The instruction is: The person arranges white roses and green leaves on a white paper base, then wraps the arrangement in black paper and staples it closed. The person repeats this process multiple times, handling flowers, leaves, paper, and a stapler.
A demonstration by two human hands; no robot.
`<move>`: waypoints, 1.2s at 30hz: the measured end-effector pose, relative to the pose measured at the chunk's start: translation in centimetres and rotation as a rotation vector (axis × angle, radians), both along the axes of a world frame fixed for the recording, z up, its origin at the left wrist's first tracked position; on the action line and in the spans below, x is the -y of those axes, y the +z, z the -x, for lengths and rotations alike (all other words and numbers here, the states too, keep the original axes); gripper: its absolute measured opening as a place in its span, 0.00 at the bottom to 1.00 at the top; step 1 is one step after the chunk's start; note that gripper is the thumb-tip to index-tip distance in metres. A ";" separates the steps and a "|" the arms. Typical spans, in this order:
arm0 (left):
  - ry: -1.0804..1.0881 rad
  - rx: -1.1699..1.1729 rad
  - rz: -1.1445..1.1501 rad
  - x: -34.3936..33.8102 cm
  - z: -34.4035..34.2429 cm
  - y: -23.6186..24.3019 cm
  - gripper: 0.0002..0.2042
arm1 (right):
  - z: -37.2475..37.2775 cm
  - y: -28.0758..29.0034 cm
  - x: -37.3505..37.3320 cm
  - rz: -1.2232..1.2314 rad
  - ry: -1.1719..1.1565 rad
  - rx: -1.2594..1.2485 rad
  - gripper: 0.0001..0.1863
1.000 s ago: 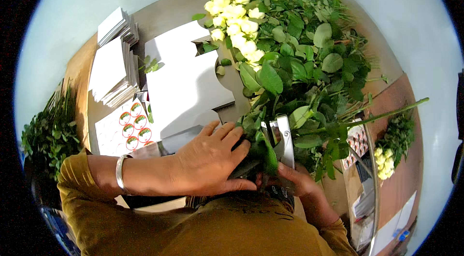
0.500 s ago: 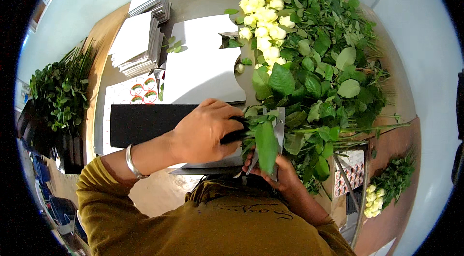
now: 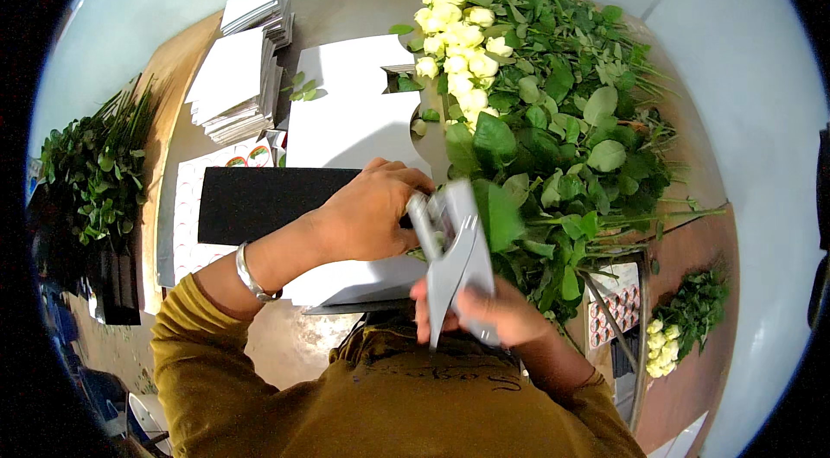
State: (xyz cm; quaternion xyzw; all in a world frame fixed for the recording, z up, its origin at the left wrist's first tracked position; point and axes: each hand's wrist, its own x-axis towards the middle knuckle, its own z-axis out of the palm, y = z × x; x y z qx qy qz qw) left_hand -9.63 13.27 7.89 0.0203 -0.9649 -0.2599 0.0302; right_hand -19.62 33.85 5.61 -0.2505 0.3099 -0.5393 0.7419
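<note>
My right hand (image 3: 494, 313) grips a grey plier-style stapler (image 3: 453, 251), held upright close to my chest. My left hand (image 3: 370, 212) curls over the stapler's upper end and rests on a black sheet (image 3: 259, 201) that lies over white wrapping paper (image 3: 354, 125). A large bunch of pale yellow roses (image 3: 460, 52) with long leafy stems (image 3: 571, 155) lies on the table to the right of my hands, heads pointing away from me. A silver bangle sits on my left wrist.
Stacks of white sheets (image 3: 235, 82) stand at the table's far left. A sheet of round stickers (image 3: 194, 199) lies beside the black sheet. Greenery fills buckets (image 3: 91, 173) on the left. A smaller rose bunch (image 3: 679, 328) lies at the right, near another sticker sheet (image 3: 616, 307).
The stapler has come up out of the stems and now stands in plain view in my right hand. My left hand has shifted onto its top. The view has tilted slightly.
</note>
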 end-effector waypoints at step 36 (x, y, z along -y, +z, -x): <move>0.054 -0.042 0.024 0.9 -0.1 -0.7 0.05 | 6.6 3.2 1.2 0.558 -0.129 -2.373 0.25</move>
